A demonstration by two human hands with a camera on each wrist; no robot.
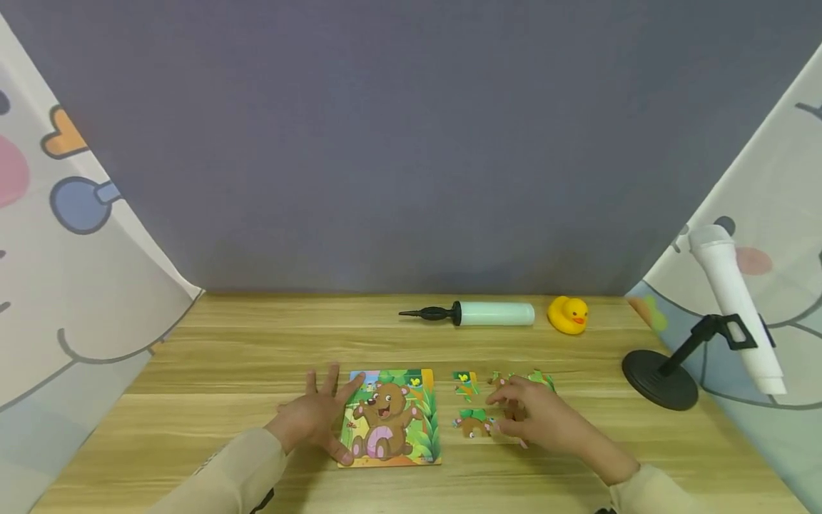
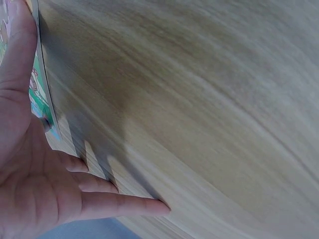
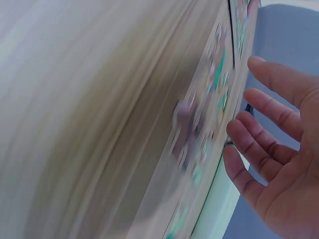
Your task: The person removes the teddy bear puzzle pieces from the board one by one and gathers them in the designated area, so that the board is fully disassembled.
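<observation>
A square bear picture board (image 1: 384, 421) lies flat on the wooden table. My left hand (image 1: 316, 417) spreads its fingers along the board's left side. Its thumb rests on the lower left corner, and in the left wrist view the other fingers reach over the bare wood. To the right of the board lie several loose jigsaw pieces, among them a green-and-yellow piece (image 1: 465, 383) and a brown bear-head piece (image 1: 474, 424). Over the right-hand pieces hovers my right hand (image 1: 536, 417), fingers loosely bent, hiding part of them. The right wrist view shows nothing between its fingers (image 3: 259, 149).
A pale hand pump (image 1: 494, 313) with a black nozzle lies behind the pieces. Next to it sits a yellow rubber duck (image 1: 568, 315). At the far right a white microphone (image 1: 738, 307) leans on a black stand (image 1: 661, 380). A grey panel (image 1: 411, 143) closes off the back.
</observation>
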